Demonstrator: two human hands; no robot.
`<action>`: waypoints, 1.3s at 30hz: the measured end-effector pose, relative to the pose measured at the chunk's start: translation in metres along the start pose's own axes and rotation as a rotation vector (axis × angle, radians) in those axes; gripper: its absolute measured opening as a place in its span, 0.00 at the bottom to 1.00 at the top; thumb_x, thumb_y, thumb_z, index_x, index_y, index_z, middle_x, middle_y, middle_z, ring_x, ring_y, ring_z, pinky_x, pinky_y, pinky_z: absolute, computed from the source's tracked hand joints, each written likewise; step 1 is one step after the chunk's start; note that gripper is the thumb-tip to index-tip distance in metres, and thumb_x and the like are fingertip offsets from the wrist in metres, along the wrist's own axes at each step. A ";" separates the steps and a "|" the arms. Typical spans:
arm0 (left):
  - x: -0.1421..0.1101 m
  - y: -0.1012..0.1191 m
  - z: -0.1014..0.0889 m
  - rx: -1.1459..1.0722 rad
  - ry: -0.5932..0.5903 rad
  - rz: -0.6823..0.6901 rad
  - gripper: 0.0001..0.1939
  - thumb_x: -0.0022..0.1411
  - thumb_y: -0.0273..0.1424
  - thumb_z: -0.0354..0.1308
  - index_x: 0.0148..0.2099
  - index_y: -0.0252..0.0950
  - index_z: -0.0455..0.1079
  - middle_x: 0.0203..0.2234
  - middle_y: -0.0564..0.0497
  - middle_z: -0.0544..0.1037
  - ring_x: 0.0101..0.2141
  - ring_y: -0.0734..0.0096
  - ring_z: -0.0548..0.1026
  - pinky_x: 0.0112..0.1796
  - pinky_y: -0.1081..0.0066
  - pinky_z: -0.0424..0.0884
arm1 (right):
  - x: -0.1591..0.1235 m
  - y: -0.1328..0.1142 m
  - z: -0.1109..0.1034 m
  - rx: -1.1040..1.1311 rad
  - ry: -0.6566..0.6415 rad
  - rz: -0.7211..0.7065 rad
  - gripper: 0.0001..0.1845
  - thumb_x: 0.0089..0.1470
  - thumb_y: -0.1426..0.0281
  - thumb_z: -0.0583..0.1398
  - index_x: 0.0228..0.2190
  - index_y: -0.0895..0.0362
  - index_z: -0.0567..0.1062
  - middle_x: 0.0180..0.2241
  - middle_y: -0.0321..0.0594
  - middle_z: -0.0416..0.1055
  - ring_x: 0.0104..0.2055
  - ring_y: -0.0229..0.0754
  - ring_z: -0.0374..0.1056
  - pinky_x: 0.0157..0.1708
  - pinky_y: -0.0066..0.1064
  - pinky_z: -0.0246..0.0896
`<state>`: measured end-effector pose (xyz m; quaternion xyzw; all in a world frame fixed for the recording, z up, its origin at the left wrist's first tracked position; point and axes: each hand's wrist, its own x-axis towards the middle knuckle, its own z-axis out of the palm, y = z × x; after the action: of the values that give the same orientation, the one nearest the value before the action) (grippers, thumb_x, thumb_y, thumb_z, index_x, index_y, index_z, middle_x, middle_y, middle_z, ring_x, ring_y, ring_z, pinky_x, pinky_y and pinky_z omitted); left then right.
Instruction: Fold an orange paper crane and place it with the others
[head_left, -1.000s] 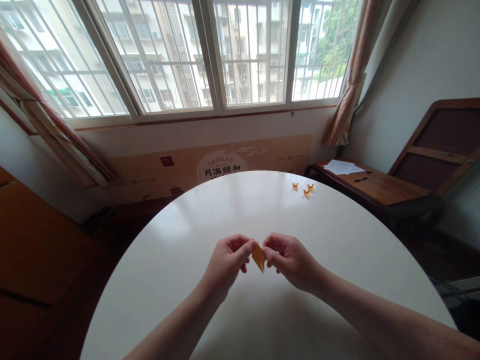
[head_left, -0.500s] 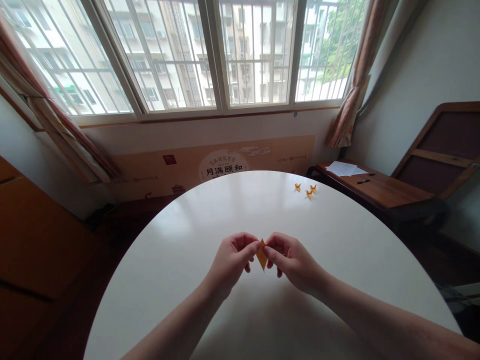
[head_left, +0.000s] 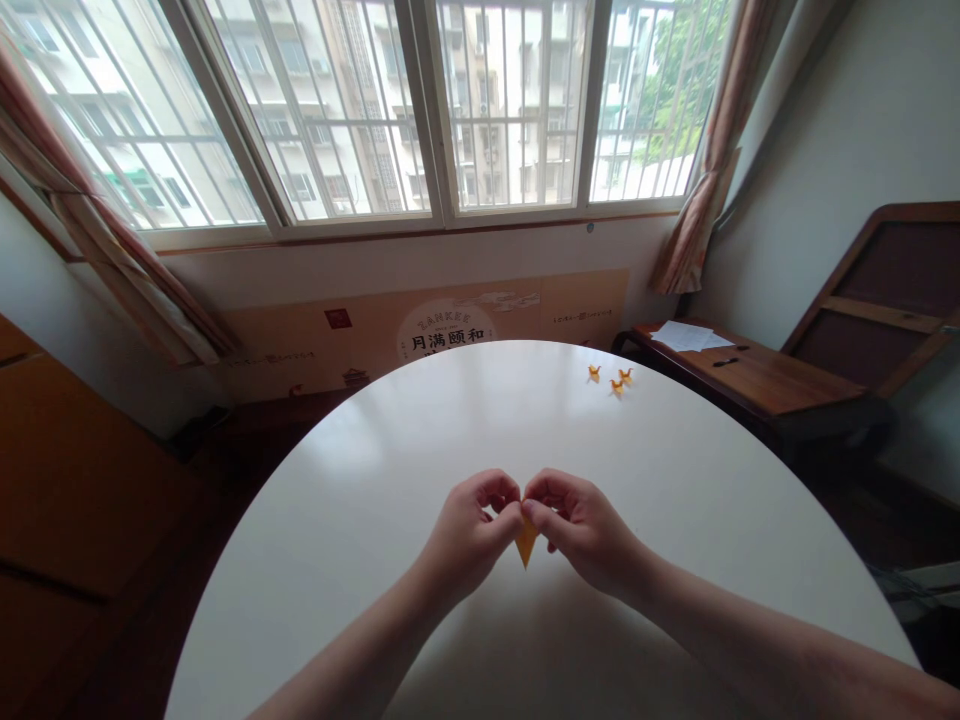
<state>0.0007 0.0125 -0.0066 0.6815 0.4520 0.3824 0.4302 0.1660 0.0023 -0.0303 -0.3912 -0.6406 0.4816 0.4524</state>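
Note:
A small piece of folded yellow-orange paper (head_left: 526, 547) is pinched between my two hands above the white table, its pointed end hanging toward me. My left hand (head_left: 474, 530) grips its upper left side with thumb and fingertips. From the right, my right hand (head_left: 581, 520) pinches the upper right side, and the fingertips of both hands meet over the top. The fingers cover the upper part of the paper. Farther off, three small folded paper cranes (head_left: 616, 387) of the same colour stand in a group on the table.
The round white table (head_left: 360, 470) has its far edge near the wall and window. On the right, a wooden chair-like bench (head_left: 810, 385) bears white papers (head_left: 686, 336) and a small dark object (head_left: 726, 362). A printed cardboard panel (head_left: 577, 300) stands behind the table.
Both hands have closed in over the top of the folded paper, thumbs nearly touching. The paper has shifted slightly toward me, and its upper point is now hidden. The cranes have stayed put.

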 end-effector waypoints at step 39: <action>0.005 0.003 -0.005 -0.222 -0.007 -0.228 0.19 0.52 0.45 0.65 0.28 0.32 0.75 0.17 0.53 0.69 0.19 0.76 0.65 0.20 0.77 0.61 | 0.008 -0.001 -0.010 0.103 0.036 0.111 0.20 0.55 0.55 0.63 0.37 0.60 0.77 0.30 0.41 0.74 0.26 0.35 0.66 0.19 0.22 0.60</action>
<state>-0.0014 0.0182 -0.0015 0.5755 0.4799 0.3763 0.5449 0.1732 0.0124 -0.0267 -0.4109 -0.5842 0.5310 0.4559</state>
